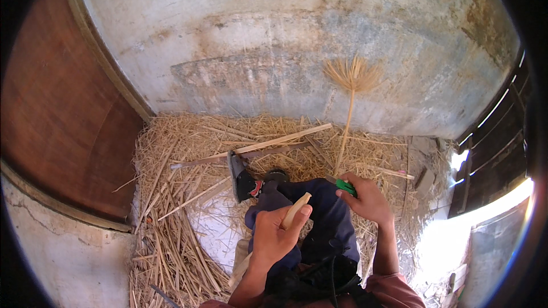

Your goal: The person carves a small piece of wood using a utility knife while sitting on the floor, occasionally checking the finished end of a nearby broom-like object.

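Observation:
My left hand (278, 235) is closed around a pale wooden stick (295, 211), its cut end pointing up past my thumb. A pale length showing beside my left forearm may be the same stick. In my right hand (368, 198) is a knife with a green handle (346, 187). Its short blade (330, 179) points left, toward the stick but apart from it. Both hands are above my lap, over dark trousers (325, 222). A dark shoe with a red mark (247, 186) is on the straw in front.
Straw and shavings (268, 128) cover the floor along the stained wall (257, 51). Long wooden strips (285, 140) lie ahead, and a heap of thin sticks (182, 256) is at left. A straw broom (353, 77) leans bristles-up on the wall. A brown door (63, 102) stands left.

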### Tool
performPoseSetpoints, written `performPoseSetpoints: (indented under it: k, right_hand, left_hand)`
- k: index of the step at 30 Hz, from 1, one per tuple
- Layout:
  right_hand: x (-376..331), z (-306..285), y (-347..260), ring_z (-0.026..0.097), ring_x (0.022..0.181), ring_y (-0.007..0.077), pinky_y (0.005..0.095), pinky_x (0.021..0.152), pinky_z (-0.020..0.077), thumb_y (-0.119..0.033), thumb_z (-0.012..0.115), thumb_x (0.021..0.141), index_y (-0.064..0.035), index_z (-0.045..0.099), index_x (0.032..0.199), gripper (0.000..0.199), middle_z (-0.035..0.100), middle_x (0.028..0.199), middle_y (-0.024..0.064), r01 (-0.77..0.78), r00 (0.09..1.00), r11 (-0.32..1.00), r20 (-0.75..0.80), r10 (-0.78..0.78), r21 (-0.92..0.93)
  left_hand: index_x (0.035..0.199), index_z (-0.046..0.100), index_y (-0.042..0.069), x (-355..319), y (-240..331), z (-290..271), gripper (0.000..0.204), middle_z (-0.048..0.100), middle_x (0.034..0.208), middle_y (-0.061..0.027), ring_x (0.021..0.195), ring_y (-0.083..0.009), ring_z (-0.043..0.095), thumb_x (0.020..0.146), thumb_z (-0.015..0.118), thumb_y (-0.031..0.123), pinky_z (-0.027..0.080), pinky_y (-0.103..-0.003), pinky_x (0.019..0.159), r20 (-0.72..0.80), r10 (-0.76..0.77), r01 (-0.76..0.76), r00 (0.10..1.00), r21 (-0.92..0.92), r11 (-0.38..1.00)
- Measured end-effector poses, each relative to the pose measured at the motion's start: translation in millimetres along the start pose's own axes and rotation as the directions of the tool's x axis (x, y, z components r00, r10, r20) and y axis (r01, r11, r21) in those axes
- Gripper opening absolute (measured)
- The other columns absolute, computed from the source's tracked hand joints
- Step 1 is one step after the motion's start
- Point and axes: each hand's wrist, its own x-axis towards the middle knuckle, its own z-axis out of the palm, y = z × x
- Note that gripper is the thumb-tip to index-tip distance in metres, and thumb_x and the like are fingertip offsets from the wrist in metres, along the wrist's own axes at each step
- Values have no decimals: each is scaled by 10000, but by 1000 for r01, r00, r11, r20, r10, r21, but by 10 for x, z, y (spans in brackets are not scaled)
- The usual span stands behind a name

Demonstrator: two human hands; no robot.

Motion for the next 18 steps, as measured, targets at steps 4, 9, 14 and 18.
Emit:
performPoseSetpoints:
  k: [4, 9, 14, 18]
  right_hand:
    - [-33, 121, 336, 724, 970, 470, 549, 859, 552, -248, 727, 1007, -48, 733, 1218, 290, 768, 1016, 226, -37, 995, 991, 89, 49, -126]
    - [-107, 296, 581, 736, 1007, 440, 505, 882, 563, -279, 694, 1041, -59, 759, 1238, 302, 774, 1089, 225, -120, 990, 991, 64, 124, -65]
    - [-70, 361, 308, 755, 957, 356, 448, 853, 561, -310, 670, 1076, -21, 755, 1242, 344, 782, 1087, 202, 14, 988, 954, -150, 32, 300]
    - [-125, 158, -104, 727, 886, 292, 438, 814, 553, -302, 690, 1065, -2, 743, 1163, 320, 738, 959, 158, 81, 982, 924, -190, -9, 374]
  left_hand:
    - [685, 626, 26, 51, -75, -82, 584, 499, 581, 11, 521, -41, 422, 1111, 650, 424, 301, -300, 477, 154, -64, 88, 986, -155, 984]
    - [775, 594, 56, 122, 29, -221, 564, 474, 582, 23, 497, -43, 392, 1153, 535, 471, 296, -263, 481, 356, -165, 305, 920, -386, 871]
    - [977, 585, 58, 78, -106, -135, 448, 517, 696, 19, 575, -35, 415, 1159, 524, 463, 304, -247, 512, 246, 80, -4, 966, -293, 956]
    - [1014, 559, 58, 29, -84, -73, 445, 500, 764, 25, 644, -44, 404, 1153, 534, 480, 323, -253, 569, 195, 96, -50, 976, -230, 972]
